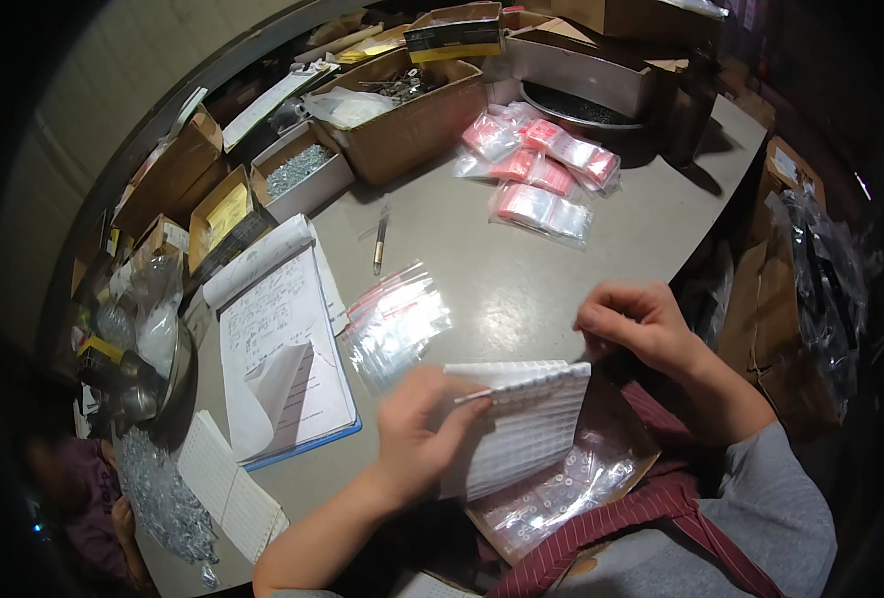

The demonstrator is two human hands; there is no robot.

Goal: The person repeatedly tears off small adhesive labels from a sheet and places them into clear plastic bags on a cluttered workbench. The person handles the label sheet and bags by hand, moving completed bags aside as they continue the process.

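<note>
My left hand (424, 427) grips a white panel with a grid pattern (527, 424) by its upper left part, thumb on the near face. The panel is tilted up at the table's near edge. Just past its upper right corner is my right hand (641, 324), raised, its fingers curled in; anything inside them is hidden. Under the panel, close to my body, a shallow cardboard box (651, 461) holds clear plastic bags (561, 498) with small ring-like pieces in them. Beyond my left hand, flat clear zip bags (399, 314) lie fanned out on the table.
Bundles of red-and-clear bags (541, 179) lie at the far right. A clipboard with papers (282, 349) and a pen (379, 244) lie left of centre. Boxes of hardware (302, 169) line the back. At lower left sit a heap of metal parts (168, 498) and another person (83, 508).
</note>
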